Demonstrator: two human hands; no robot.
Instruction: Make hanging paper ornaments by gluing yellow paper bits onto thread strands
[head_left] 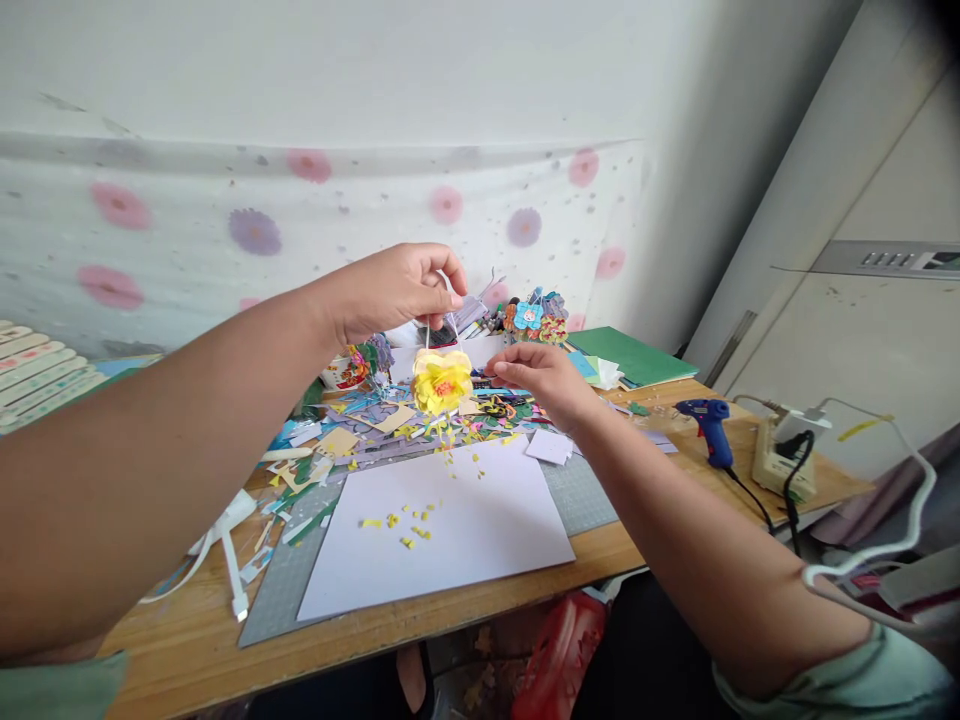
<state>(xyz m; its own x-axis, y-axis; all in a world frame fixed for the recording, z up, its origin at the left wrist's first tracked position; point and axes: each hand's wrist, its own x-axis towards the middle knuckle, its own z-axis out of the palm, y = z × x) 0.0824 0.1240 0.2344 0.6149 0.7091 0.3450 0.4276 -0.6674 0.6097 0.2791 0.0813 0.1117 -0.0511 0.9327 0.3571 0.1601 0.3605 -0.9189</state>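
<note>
My left hand pinches the thin white cord loop of a yellow paper flower and holds it up above the table. The flower has layered petals, a paler cream edge at the top and a small orange-pink centre. It hangs upright on its cord. To the right of it is my right hand, apart from the petals, fingers stretched loosely towards the flower and nothing visible in them. Below lies a white sheet with small yellow scraps scattered on it.
A grey cutting mat lies under the sheet. Paper offcuts pile up behind. At right are a blue glue gun and a power strip with cables. Finished paper flowers hang at the back. A white cable plug lies left.
</note>
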